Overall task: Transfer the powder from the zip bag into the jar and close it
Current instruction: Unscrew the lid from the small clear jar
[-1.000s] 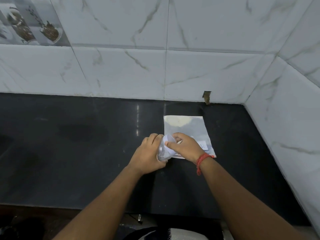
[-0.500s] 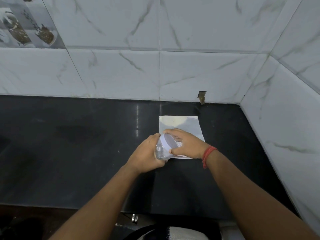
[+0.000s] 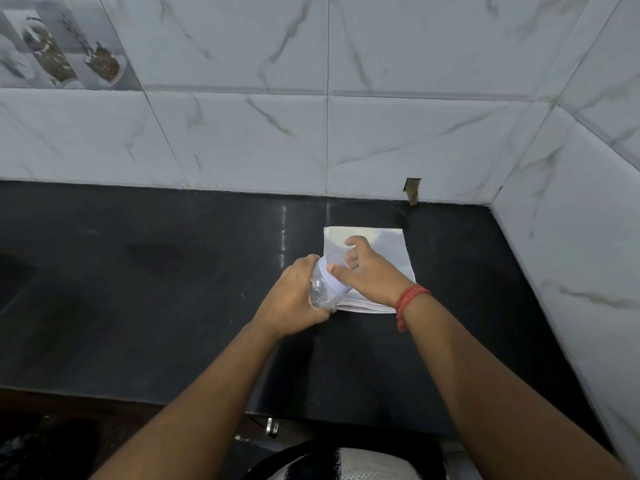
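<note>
A small clear plastic jar (image 3: 319, 289) is tilted with its white lid (image 3: 335, 278) pointing up and to the right, just above the black counter. My left hand (image 3: 293, 296) grips the jar's body from the left. My right hand (image 3: 372, 277) holds the lid, thumb on its near edge and fingers curled over its far side, index finger raised. The zip bag (image 3: 389, 247) lies flat on the counter behind and under my right hand, pale powder showing near its far edge. The jar's inside is mostly hidden by my hands.
The black counter (image 3: 156, 289) ends at white marble-pattern tile walls (image 3: 415, 140) at the back and on the right, forming a corner. A small notch (image 3: 412, 190) sits at the base of the back wall. The counter's front edge runs below my forearms.
My right hand has turned around the lid, and its index finger now sticks up over the bag. The left hand keeps the same grip on the jar.
</note>
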